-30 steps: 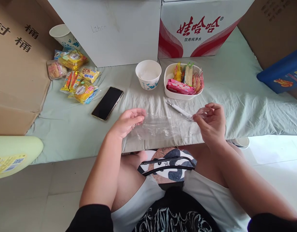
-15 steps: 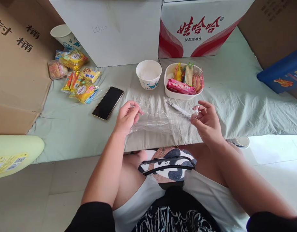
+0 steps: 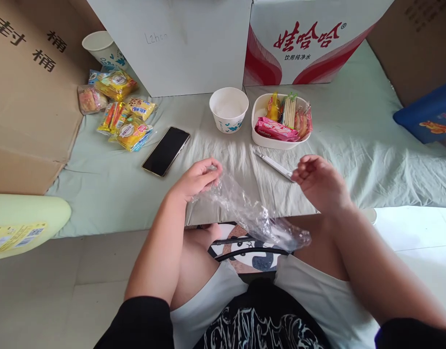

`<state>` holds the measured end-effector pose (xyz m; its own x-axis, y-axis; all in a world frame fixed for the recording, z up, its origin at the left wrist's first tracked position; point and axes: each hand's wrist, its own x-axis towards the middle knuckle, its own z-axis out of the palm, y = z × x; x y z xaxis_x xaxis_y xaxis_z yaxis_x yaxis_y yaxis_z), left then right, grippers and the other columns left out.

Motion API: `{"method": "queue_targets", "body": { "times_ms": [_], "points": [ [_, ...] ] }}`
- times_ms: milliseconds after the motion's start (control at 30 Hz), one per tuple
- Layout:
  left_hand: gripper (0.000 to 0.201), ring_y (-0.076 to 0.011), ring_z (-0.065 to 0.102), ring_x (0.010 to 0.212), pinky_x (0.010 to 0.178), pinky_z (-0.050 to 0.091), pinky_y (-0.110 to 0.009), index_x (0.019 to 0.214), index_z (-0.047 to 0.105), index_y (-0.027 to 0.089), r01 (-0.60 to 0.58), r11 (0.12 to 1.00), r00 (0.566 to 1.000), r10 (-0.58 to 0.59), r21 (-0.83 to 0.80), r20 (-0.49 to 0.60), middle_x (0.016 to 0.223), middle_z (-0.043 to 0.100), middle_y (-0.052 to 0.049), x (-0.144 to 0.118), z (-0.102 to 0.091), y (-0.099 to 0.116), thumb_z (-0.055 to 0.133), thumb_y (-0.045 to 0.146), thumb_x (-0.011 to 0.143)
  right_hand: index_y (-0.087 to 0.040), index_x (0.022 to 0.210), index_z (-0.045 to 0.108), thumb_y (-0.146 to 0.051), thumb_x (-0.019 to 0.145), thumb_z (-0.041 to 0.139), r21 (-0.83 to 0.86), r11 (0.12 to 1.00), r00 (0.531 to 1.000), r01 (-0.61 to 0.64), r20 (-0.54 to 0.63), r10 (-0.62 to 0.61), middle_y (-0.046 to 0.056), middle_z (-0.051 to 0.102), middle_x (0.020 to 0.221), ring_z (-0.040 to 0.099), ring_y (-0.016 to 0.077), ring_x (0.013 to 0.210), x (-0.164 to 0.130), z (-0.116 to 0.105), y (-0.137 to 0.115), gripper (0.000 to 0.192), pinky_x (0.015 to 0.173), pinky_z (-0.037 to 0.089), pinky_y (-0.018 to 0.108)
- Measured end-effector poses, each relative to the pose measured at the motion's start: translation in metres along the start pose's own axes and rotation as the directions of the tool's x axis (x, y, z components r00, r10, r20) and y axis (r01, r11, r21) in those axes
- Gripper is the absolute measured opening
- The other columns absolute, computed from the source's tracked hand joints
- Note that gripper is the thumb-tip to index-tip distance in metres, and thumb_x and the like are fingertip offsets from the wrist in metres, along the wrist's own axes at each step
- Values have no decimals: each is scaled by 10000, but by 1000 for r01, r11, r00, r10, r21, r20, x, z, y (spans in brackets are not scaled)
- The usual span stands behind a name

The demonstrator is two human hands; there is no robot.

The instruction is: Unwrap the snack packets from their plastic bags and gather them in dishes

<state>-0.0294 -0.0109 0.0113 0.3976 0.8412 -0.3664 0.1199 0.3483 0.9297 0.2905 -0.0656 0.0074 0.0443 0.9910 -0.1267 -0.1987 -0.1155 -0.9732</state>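
Over the pale green sheet (image 3: 110,189), the left hand (image 3: 195,179) pinches one corner of a crumpled clear plastic bag (image 3: 252,215) that droops toward the lap; the right hand (image 3: 317,182), loosely curled, holds nothing. That single-corner pinch could let the slippery film slide free.

floor: pale tiles (image 3: 63,286) | low table: green cloth (image 3: 106,194) | backdrop: cardboard boxes (image 3: 26,97) | light: daylight

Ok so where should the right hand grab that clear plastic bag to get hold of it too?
Probably the loose lower end of the clear plastic bag, reached from the right. The left hand pinches its upper end, so the film hangs slack toward the lap, and the empty right hand is on that side.
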Motion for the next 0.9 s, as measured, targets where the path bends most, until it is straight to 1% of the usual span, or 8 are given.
{"method": "queue_targets", "body": {
  "times_ms": [67, 167, 267, 367, 467, 600, 767, 900],
  "points": [
    [258, -56, 335, 361, 369, 182, -198, 828, 669, 223, 22, 997, 996, -29, 79, 80, 545, 612, 14, 3, 5, -1, 817, 412, 736, -265, 1054, 632, -610, 742, 770, 11, 995, 986, -100, 136, 97, 33, 714, 946, 744, 211, 906, 0, 14, 9, 485, 858, 627, 403],
    [201, -69, 362, 357, 357, 222, -208, 851, 694, 229, 38, 987, 988, -60, 157, 141, 554, 640, 7, 8, 16, -1, 798, 380, 769, -257, 1267, 583, -574, 717, 841, -62, 964, 876, -258, 406, 261, 93, 744, 1158, 746, 228, 1039, -10, 43, 25, 685, 928, 617, 441],
    [180, -70, 373, 350, 362, 253, -221, 857, 684, 231, 31, 984, 986, -59, 176, 156, 584, 666, 1, 7, 27, 2, 779, 373, 798, -219, 1162, 609, -413, 700, 892, -202, 933, 774, -298, 521, 360, 42, 749, 972, 721, 170, 837, -21, 66, 34, 576, 730, 614, 323],
    [235, -89, 449, 382, 413, 332, -245, 896, 682, 226, -2, 991, 982, -23, 133, 185, 628, 700, -17, 4, 26, 6, 786, 411, 795, -198, 823, 627, -337, 806, 787, -367, 912, 751, -184, 545, 371, -49, 598, 657, 531, 88, 571, -25, 74, 31, 214, 521, 454, 220],
    [414, -171, 683, 642, 590, 487, -274, 1050, 685, 228, -51, 998, 988, 55, -30, 146, 783, 767, -49, 4, 18, 5, 835, 463, 743, -197, 768, 638, -353, 852, 720, -339, 933, 785, -123, 541, 301, -43, 568, 628, 502, 95, 560, -25, 72, 19, 196, 508, 419, 234],
    [644, -259, 738, 1061, 852, 559, -334, 1068, 689, 220, -149, 915, 989, 132, -376, -70, 1042, 782, -102, 9, 22, -2, 808, 708, 665, -222, 817, 635, -415, 876, 703, -169, 976, 920, -137, 345, 189, -1, 670, 724, 621, 148, 633, -24, 67, 9, 213, 560, 528, 283],
    [719, -259, 739, 902, 795, 567, -357, 957, 722, 176, 138, 923, 945, -14, -359, 327, 963, 768, -120, 6, 58, -8, 855, 766, 569, -226, 850, 590, -520, 856, 733, -199, 979, 973, -41, 215, 85, -21, 644, 654, 630, 140, 576, -14, 65, 16, 327, 575, 572, 302],
    [408, -119, 642, 677, 584, 454, -232, 792, 639, 182, 13, 960, 996, 11, -281, 87, 836, 735, -25, 6, 71, -9, 931, 416, 628, -219, 981, 580, -535, 879, 682, -303, 952, 989, -45, 119, 85, -70, 584, 533, 548, 112, 461, -11, 62, 21, 347, 480, 489, 251]
  ]
}}
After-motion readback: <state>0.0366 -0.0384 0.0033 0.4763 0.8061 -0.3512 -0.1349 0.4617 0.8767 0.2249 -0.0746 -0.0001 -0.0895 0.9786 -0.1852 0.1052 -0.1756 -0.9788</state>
